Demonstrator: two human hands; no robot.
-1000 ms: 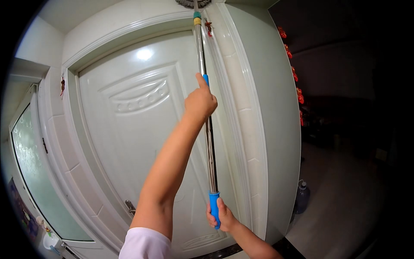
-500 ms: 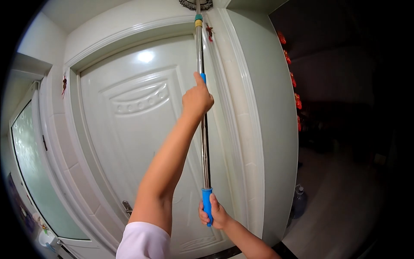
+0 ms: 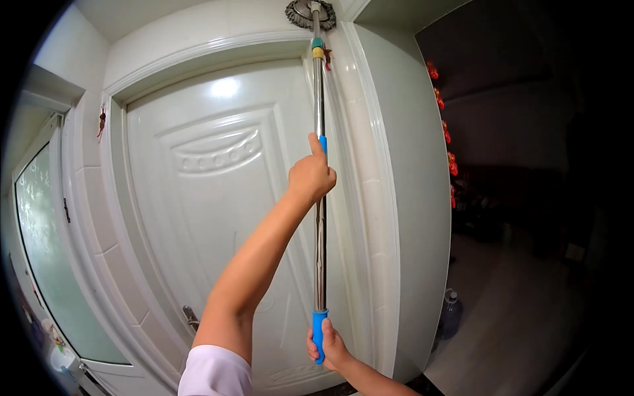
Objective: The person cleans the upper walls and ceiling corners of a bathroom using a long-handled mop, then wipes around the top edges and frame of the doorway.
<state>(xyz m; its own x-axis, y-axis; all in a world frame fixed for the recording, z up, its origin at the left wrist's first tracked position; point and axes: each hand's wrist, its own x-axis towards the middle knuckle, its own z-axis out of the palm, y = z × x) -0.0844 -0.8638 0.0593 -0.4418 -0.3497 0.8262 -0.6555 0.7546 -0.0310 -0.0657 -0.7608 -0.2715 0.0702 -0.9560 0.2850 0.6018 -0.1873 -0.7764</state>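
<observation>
A long-handled mop (image 3: 321, 247) stands nearly upright in front of me, its metal pole running up past the door frame. Its round head (image 3: 310, 14) with grey fringe is at the wall above the frame's upper right corner. My left hand (image 3: 313, 177) is wrapped around the pole near its middle, by a blue sleeve, with one finger stretched up along it. Lower down, my right hand (image 3: 328, 344) grips the blue end handle (image 3: 319, 323), thumb pointing up. Green and yellow collars (image 3: 317, 49) sit on the pole beneath the head.
Behind the pole is a closed white panelled door (image 3: 218, 218) with a lever handle (image 3: 190, 318). A small red-brown ornament (image 3: 327, 59) hangs beside the pole. At left stands a frosted glass door (image 3: 63, 264). A large clear bottle (image 3: 451, 313) is on the floor at right.
The mop and both hands have come down and slightly right in view. More of the mop head shows now. Both hands keep their hold on the mop.
</observation>
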